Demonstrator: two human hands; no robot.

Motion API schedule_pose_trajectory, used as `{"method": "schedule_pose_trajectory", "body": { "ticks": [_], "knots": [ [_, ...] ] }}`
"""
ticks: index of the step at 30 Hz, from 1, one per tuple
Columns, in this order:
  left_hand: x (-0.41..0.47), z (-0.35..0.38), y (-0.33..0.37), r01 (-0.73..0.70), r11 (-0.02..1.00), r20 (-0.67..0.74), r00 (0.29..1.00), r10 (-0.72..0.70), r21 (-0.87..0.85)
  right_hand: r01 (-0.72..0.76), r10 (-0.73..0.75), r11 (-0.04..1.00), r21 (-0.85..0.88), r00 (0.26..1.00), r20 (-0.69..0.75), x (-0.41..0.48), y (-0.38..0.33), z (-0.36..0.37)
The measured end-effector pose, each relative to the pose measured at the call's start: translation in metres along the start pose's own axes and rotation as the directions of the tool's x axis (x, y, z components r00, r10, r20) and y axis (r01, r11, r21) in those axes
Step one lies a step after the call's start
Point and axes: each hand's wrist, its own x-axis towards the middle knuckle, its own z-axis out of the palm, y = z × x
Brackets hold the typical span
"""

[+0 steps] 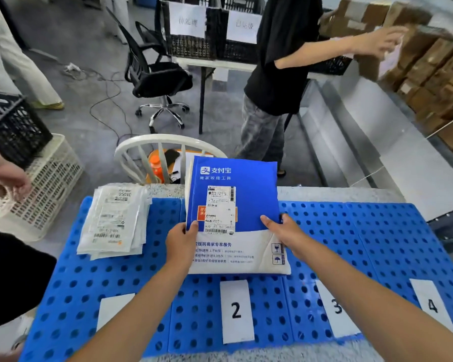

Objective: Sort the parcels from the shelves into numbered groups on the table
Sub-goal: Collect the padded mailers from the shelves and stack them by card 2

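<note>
white stack [113, 220]: we see it flat on the table [377, 231], at 10 o'clock of card 2 [236, 310].
left hand [181, 239]: we pinch the left edge of the blue mailer [233, 205], thumb on top.
blue mailer: at 12 o'clock of card 2; we judge it light, soft and slick, best held by both side edges.
right hand [280, 231]: we pinch its right edge.

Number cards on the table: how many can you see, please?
4: a card at left, digit not visible; card 2 in the middle; card 3 and card 4 to its right. Others may be offscreen.
</note>
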Motion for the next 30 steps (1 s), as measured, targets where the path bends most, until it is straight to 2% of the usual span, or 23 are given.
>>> {"method": "schedule_pose_trajectory", "body": {
  "ticks": [5, 12, 16, 19, 22, 24, 27, 30],
  "knots": [
    [0.009, 0.009, -0.009, 0.027, 0.998, 0.008, 1.000, -0.027, 0.056, -0.038, 0.039, 0.999, -0.036, 0.999, 0.032, 0.019, 0.006, 0.003],
    [0.021, 0.013, -0.023, 0.042, 0.998, 0.001, 0.999, -0.042, 0.039, -0.062, 0.065, 0.997, -0.051, 0.996, 0.057, 0.042, 0.020, 0.008],
    [0.021, 0.012, -0.028, 0.031, 0.999, -0.075, 0.997, -0.028, 0.043, -0.064, 0.069, 0.996, -0.059, 0.994, 0.086, 0.043, 0.018, 0.008],
    [0.017, 0.008, -0.023, -0.028, 0.999, -0.091, 0.995, 0.026, -0.021, -0.039, 0.059, 0.986, -0.162, 0.991, 0.122, 0.039, 0.016, 0.002],
    [0.016, 0.003, -0.011, -0.086, 0.996, -0.074, 0.993, 0.089, 0.037, 0.038, -0.016, 0.955, -0.293, 0.997, 0.077, 0.033, 0.008, -0.011],
    [0.016, 0.001, 0.002, -0.172, 0.973, -0.024, 0.984, 0.178, 0.157, 0.081, -0.069, 0.946, -0.315, 0.996, 0.051, 0.024, -0.001, -0.023],
    [0.016, 0.000, 0.040, -0.345, 0.901, 0.164, 0.936, 0.311, 0.263, 0.152, -0.162, 0.931, -0.331, 0.987, -0.005, 0.004, -0.014, -0.043],
    [0.016, 0.005, 0.084, -0.522, 0.758, 0.345, 0.847, 0.405, 0.392, 0.215, -0.247, 0.909, -0.358, 0.968, -0.047, -0.021, -0.025, -0.062]
  ]
}}
